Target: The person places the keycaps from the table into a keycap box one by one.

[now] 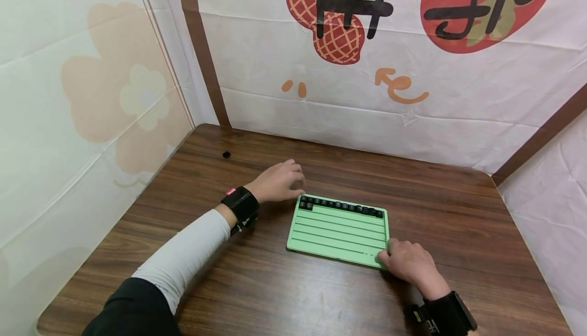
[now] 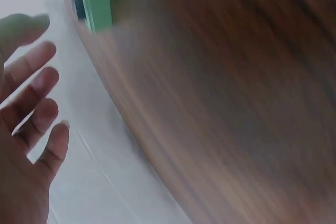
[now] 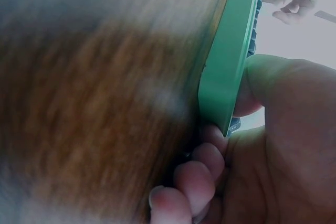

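A light-green keycap tray (image 1: 339, 230) lies on the wooden table, its face crossed by long ridges. Black keycaps (image 1: 341, 205) fill its top row, with a couple more at the left of the second row. At the tray's upper left corner is my left hand (image 1: 279, 180); in the left wrist view its fingers (image 2: 37, 85) are spread and loosely bent, holding nothing. My right hand (image 1: 410, 262) grips the lower right corner, thumb over the top and curled fingers (image 3: 194, 182) at the edge and underside.
A small black piece (image 1: 226, 154) sits toward the far left of the table (image 1: 257, 285). White printed cloth (image 1: 257, 35) hangs behind the table, and more hangs at both sides.
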Demonstrator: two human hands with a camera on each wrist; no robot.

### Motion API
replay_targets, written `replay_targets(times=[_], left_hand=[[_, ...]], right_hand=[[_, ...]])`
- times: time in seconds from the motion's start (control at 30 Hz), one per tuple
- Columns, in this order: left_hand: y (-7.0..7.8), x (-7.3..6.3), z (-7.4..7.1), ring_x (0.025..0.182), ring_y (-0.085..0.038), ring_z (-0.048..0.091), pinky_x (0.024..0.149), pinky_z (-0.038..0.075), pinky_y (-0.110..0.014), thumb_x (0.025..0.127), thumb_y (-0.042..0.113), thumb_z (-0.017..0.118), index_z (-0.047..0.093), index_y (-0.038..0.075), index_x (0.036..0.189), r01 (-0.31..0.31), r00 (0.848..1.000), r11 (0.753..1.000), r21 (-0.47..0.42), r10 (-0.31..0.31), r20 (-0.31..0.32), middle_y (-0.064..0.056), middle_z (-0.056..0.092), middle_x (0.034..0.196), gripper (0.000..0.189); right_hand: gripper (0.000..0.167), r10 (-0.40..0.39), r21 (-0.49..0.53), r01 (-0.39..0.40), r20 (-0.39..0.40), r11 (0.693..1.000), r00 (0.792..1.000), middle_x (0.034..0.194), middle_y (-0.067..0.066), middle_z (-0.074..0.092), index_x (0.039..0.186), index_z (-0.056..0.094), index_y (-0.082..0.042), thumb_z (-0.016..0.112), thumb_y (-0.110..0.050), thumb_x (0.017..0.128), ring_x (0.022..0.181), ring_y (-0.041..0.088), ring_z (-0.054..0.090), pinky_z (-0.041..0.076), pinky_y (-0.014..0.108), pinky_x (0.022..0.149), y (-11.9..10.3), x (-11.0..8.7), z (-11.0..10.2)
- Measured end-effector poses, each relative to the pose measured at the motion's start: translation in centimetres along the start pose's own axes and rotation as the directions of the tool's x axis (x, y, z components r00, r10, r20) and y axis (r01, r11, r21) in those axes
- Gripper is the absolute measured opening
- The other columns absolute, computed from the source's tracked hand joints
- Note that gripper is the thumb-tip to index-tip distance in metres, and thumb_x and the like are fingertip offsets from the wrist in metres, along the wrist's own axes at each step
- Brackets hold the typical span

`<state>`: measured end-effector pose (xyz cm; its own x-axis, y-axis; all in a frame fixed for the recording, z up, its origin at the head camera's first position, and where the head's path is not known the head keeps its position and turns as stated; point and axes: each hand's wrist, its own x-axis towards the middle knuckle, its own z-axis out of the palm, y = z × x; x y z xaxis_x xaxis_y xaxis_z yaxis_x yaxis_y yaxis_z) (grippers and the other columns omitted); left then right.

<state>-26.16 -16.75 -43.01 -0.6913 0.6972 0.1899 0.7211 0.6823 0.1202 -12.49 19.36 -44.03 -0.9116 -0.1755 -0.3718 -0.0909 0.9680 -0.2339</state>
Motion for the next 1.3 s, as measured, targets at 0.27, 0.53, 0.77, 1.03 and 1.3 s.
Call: replay_targets(times=[0.27, 0.53, 0.77, 1.03, 1.3], left_hand=[[-3.6, -1.5, -1.3, 0.103, -0.023, 0.055, 0.082, 0.048, -0.040, 0.094, 0.035, 0.071, 0.074, 0.013, 0.110, 0.203, 0.979, 0.973, 0.113, -0.201, -0.033, -0.004, 0.064, 0.111, 0.027], [-6.5, -2.9, -2.4, 0.115, -0.031, 0.054, 0.091, 0.049, -0.049, 0.096, 0.036, 0.067, 0.068, 0.006, 0.124, 0.343, 0.939, 0.930, 0.130, -0.341, -0.039, -0.013, 0.060, 0.123, 0.041], [-8.5, -3.7, -2.6, 0.123, -0.036, 0.050, 0.097, 0.046, -0.055, 0.097, 0.035, 0.066, 0.064, 0.007, 0.131, 0.416, 0.909, 0.904, 0.094, -0.417, -0.010, -0.016, 0.057, 0.131, 0.044], [-11.6, -4.6, -2.5, 0.130, -0.039, 0.043, 0.101, 0.043, -0.060, 0.096, 0.036, 0.067, 0.062, 0.007, 0.132, 0.531, 0.846, 0.844, 0.072, -0.533, 0.002, -0.019, 0.051, 0.137, 0.047], [-13.9, -5.6, -1.6, 0.133, -0.043, 0.038, 0.098, 0.044, -0.061, 0.096, 0.037, 0.066, 0.058, 0.005, 0.136, 0.605, 0.794, 0.795, 0.040, -0.607, 0.043, -0.023, 0.047, 0.141, 0.051]], right_hand=[[0.023, -0.005, 0.003, 0.005, -0.001, 1.000, 1.000, 0.069, 0.005, 0.037, 0.080, 0.047, -0.010, 0.051, -0.028, 0.094, 0.064, 0.023, 0.040, 0.026, 0.039, 0.062, 0.0, 0.0, -0.1], [0.022, -0.005, 0.004, 0.005, -0.010, 1.000, 1.000, 0.068, 0.005, 0.039, 0.081, 0.048, -0.010, 0.051, -0.028, 0.094, 0.064, 0.023, 0.042, 0.026, 0.039, 0.063, 0.1, 0.0, -0.2], [0.022, -0.002, 0.001, 0.002, -0.014, 1.000, 1.000, 0.068, 0.006, 0.040, 0.081, 0.048, -0.011, 0.051, -0.029, 0.093, 0.064, 0.024, 0.042, 0.026, 0.039, 0.062, 0.2, 0.1, -0.1], [0.021, -0.009, 0.013, 0.009, -0.003, 1.000, 1.000, 0.068, 0.005, 0.038, 0.082, 0.048, -0.011, 0.050, -0.027, 0.095, 0.064, 0.023, 0.040, 0.025, 0.039, 0.063, 0.1, 0.0, -0.3], [0.021, 0.012, 0.001, -0.012, -0.005, 1.000, 1.000, 0.070, 0.008, 0.047, 0.082, 0.050, -0.011, 0.051, -0.029, 0.093, 0.066, 0.025, 0.044, 0.029, 0.038, 0.061, 0.1, 0.1, -0.1]])
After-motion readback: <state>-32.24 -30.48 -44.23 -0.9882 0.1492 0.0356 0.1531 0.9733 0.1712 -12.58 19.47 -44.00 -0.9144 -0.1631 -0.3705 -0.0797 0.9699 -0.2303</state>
